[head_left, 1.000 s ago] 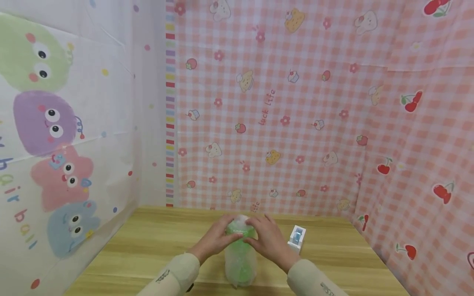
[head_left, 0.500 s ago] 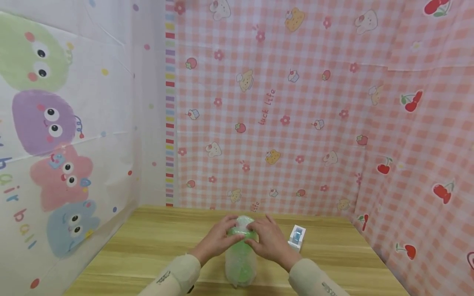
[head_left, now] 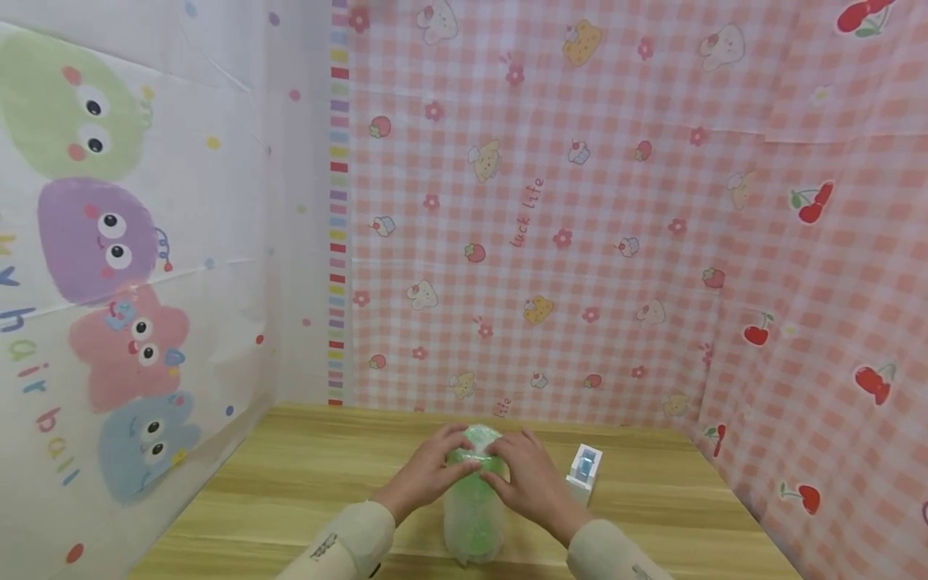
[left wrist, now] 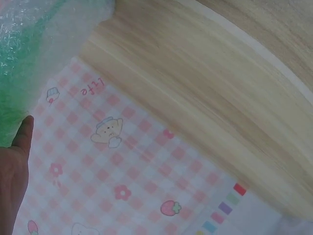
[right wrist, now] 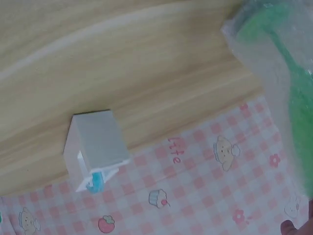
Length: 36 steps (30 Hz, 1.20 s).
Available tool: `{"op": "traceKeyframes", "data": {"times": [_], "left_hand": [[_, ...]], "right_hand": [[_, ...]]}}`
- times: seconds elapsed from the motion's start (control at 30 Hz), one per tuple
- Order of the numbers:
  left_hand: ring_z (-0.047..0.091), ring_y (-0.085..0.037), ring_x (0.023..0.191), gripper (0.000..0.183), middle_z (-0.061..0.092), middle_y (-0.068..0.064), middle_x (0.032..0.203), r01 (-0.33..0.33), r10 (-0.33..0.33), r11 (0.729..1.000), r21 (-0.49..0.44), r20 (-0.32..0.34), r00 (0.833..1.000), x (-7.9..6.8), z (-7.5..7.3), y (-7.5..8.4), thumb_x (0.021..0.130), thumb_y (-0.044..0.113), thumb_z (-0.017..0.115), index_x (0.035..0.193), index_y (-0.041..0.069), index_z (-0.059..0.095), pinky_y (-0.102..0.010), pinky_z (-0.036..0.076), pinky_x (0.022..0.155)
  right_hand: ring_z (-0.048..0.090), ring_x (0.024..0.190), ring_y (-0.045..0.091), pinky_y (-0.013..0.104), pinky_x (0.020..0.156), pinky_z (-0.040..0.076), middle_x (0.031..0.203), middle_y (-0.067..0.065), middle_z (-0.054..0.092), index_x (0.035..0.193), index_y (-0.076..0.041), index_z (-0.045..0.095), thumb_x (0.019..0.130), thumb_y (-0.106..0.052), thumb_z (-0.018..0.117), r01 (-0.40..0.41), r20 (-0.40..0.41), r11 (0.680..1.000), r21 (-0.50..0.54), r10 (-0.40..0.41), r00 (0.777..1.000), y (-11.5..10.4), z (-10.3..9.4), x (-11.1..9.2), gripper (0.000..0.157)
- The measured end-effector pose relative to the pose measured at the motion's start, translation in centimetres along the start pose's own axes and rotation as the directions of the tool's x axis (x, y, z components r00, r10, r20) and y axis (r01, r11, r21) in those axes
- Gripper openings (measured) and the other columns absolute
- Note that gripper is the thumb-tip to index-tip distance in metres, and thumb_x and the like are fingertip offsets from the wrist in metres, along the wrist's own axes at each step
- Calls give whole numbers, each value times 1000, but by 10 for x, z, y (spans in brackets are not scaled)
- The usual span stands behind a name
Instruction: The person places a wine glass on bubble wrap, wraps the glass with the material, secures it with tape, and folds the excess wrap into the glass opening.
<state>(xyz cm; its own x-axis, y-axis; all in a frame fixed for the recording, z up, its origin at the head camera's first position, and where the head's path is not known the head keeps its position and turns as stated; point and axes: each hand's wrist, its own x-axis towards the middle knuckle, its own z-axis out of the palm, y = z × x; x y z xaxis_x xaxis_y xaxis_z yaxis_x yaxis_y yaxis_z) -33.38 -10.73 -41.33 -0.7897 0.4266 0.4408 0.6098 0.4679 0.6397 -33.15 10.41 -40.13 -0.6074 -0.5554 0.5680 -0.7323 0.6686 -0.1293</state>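
A green stemmed glass (right wrist: pixel 301 112) stands upright on the table, wrapped in clear bubble wrap (head_left: pixel 473 519). Its foot and stem show through the wrap in the right wrist view. At the top of the wrapped bundle, my left hand (head_left: pixel 426 474) grips the wrap from the left side, thumb in front and fingers over the upper edge. Mirroring it, my right hand (head_left: pixel 528 482) holds the upper edge from the right. Both thumbs come close together at the front. In the wrist views only a small part of each hand shows, at the frame edge.
A white tape dispenser (head_left: pixel 583 471) with a blue roll stands on the wooden table (head_left: pixel 304 475), to the right of my right hand. Behind the table hangs a pink checked curtain (head_left: pixel 536 282). A white cartoon-printed sheet (head_left: pixel 232 322) hangs at the left.
The head view has shifted slightly. Both hands stay at the top of the bundle with small finger movements, and more of the wrap's top shows between them than a second ago.
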Motion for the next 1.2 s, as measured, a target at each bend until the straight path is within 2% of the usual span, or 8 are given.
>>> {"op": "traceKeyframes", "data": {"times": [0.13,0.27,0.43,0.63,0.83,1.0,1.1,1.2], "left_hand": [[49,-46,125,25,40,-24,147,-10,10,1000,0,-5,1000,-2,2,-1,100,36,58,105,11,64,-54,54,89],[48,-46,126,29,42,-24,147,-20,21,999,32,-20,1000,-4,0,0,100,37,60,108,10,66,-56,54,88],[45,-38,132,39,49,-14,144,-51,54,991,121,-28,998,-4,-5,4,95,39,67,119,8,66,-58,44,101],[57,-19,118,30,66,3,118,-173,178,947,270,9,984,0,-3,5,86,24,78,112,12,69,-42,48,102],[61,-14,105,23,69,6,104,-259,264,902,345,33,964,0,-1,3,84,21,78,104,14,69,-38,51,95],[62,-14,104,21,70,4,104,-248,236,892,379,79,969,1,-4,6,88,25,75,105,13,72,-41,49,97],[60,-16,110,22,70,4,108,-221,195,886,407,106,975,2,-6,11,91,27,72,108,13,73,-45,46,102],[59,-19,115,23,70,3,112,-201,162,883,425,126,979,2,-9,14,92,29,71,109,13,73,-47,43,105]], "right_hand": [[59,112,24,53,106,40,112,2,66,109,-13,64,85,-26,79,8,-36,1000,29,-7,999,-1,3,-2,31],[61,107,23,56,108,36,106,-1,69,106,-15,66,85,-25,79,42,-27,999,-7,-42,999,-3,2,0,26],[62,106,22,62,110,30,103,-2,71,104,-16,69,89,-30,75,60,33,995,-78,-58,998,-4,-1,2,21],[61,105,22,62,110,29,101,-2,71,103,-15,69,89,-29,74,80,63,991,-106,-73,995,-4,-3,0,20],[60,105,20,58,111,30,100,-2,67,101,-15,65,86,-25,77,70,42,997,-39,-68,997,-2,-1,-2,22],[56,113,25,56,108,36,112,3,62,109,-12,61,85,-26,78,54,31,998,16,-55,998,-1,1,-2,33],[53,121,28,61,110,31,123,7,62,120,-9,62,87,-29,74,48,65,999,-19,-47,997,-1,0,0,41],[53,125,29,66,112,23,125,7,64,122,-10,64,89,-33,70,59,103,996,-70,-51,993,-3,-3,3,40]]}}
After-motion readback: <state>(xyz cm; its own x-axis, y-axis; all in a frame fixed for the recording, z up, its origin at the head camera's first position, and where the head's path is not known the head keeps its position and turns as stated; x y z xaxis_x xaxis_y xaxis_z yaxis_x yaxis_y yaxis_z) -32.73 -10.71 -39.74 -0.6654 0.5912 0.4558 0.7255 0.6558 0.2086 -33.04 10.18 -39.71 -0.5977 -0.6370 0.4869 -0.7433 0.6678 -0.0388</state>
